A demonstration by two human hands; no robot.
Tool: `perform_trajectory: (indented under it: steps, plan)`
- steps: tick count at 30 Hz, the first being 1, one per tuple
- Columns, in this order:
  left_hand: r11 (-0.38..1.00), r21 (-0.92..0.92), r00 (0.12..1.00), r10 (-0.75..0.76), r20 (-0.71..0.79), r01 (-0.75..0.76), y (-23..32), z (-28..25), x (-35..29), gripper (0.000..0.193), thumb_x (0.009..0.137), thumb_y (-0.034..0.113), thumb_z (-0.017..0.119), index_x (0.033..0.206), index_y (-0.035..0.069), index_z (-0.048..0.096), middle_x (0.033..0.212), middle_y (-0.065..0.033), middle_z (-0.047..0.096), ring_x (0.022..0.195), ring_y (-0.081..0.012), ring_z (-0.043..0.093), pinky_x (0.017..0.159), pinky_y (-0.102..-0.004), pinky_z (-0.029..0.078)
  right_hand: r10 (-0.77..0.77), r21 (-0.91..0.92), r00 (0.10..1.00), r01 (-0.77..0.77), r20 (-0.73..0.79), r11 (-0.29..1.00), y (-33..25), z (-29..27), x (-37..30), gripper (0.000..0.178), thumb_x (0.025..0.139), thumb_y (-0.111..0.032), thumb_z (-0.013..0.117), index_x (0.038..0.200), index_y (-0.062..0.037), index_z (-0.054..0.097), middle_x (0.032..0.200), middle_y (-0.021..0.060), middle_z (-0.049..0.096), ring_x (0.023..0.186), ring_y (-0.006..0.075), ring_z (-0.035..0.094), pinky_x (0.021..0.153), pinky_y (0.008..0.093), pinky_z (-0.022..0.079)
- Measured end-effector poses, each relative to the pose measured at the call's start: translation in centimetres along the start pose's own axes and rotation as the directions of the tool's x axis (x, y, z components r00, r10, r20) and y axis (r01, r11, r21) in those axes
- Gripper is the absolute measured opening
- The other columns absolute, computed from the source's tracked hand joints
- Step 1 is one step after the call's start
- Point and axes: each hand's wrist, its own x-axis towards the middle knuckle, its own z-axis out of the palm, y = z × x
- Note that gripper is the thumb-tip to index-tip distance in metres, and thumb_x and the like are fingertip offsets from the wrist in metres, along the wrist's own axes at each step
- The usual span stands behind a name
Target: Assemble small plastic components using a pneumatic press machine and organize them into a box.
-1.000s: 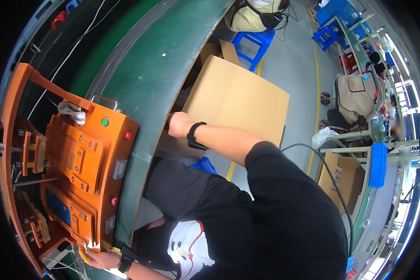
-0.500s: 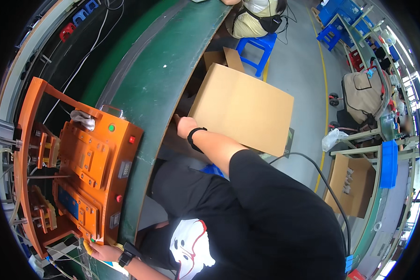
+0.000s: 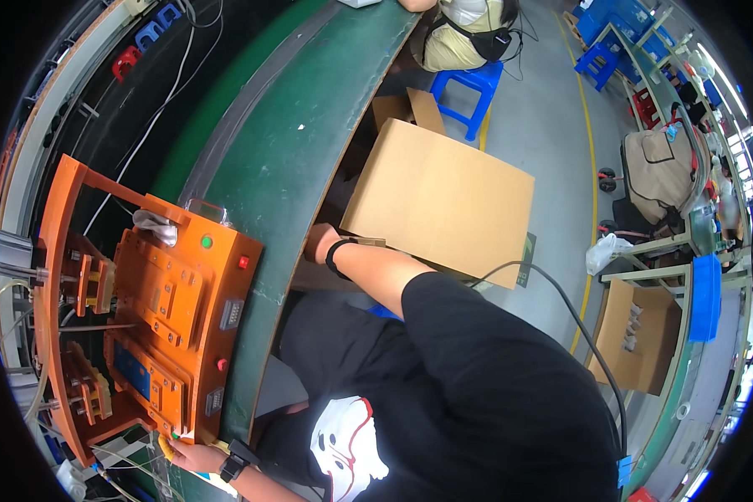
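Note:
My left hand [image 3: 197, 457], with a watch on its wrist, lies at the near corner of an orange machine fixture [image 3: 241, 289]. A yellow cover shows on one finger, beside a green button [image 3: 175, 437] there; the fingers are stretched out and hold nothing visible. Over the bench edge, my right hand [image 3: 320, 243] wears a black wristband; its fingertips are hidden, so its grip does not show. Just beyond that wrist stands a large brown cardboard box [image 3: 443, 197]. A blue flat piece [image 3: 132, 371] sits in the fixture's nearer nest.
The green bench [image 3: 289, 159] runs away to the far end, where a person sits on a blue stool [image 3: 468, 88]. A grey cloth [image 3: 156, 226] lies on the fixture. On the right are an open carton [image 3: 644, 335] and a blue bin [image 3: 705, 297]; a black cable [image 3: 569, 305] hangs behind me.
My right hand has moved nearer along the bench edge, away from the box's left corner. My left hand stays at the fixture's corner. The whole view has shifted slightly.

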Motion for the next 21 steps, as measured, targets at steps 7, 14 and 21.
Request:
perform_trajectory:
  steps: [7,14,21]
  plan:
    - [0.99,-0.115,0.996,-0.071,0.055,0.077,0.0,1.4,-0.7,0.033,0.102,0.011,0.052,0.131,-0.005,0.056,0.128,-0.0123,0.061,0.113,-0.0209,0.06,0.096,-0.031,0.048,-0.131,-0.197,0.89,0.047,-0.437,0.979,6.0,6.7,6.5,0.038,0.094,-0.026,0.054,0.128,-0.0128,0.062,0.133,0.0122,0.061,0.117,0.0306,0.062,0.089,0.0497,0.048]
    - [0.996,-0.085,1.0,-0.011,-0.012,0.01,-0.6,0.6,0.1,0.031,0.102,0.008,0.051,0.129,-0.006,0.057,0.128,-0.0142,0.061,0.113,-0.0234,0.062,0.097,-0.0324,0.05,0.106,0.012,0.99,-0.105,-0.093,0.994,4.1,5.4,3.4,0.043,0.09,-0.023,0.058,0.131,-0.0109,0.061,0.134,0.0157,0.06,0.123,0.0299,0.058,0.097,0.0455,0.046]
    - [0.994,-0.103,0.999,-0.039,0.006,0.039,0.0,1.0,-0.6,0.032,0.102,0.01,0.051,0.129,-0.007,0.056,0.128,-0.0157,0.062,0.113,-0.0226,0.06,0.099,-0.0314,0.046,-0.003,-0.062,0.995,0.009,0.099,0.998,1.9,2.0,-1.8,0.038,0.082,-0.015,0.06,0.119,-0.0038,0.066,0.101,0.0147,0.073,0.095,0.0281,0.072,0.072,0.0404,0.056]
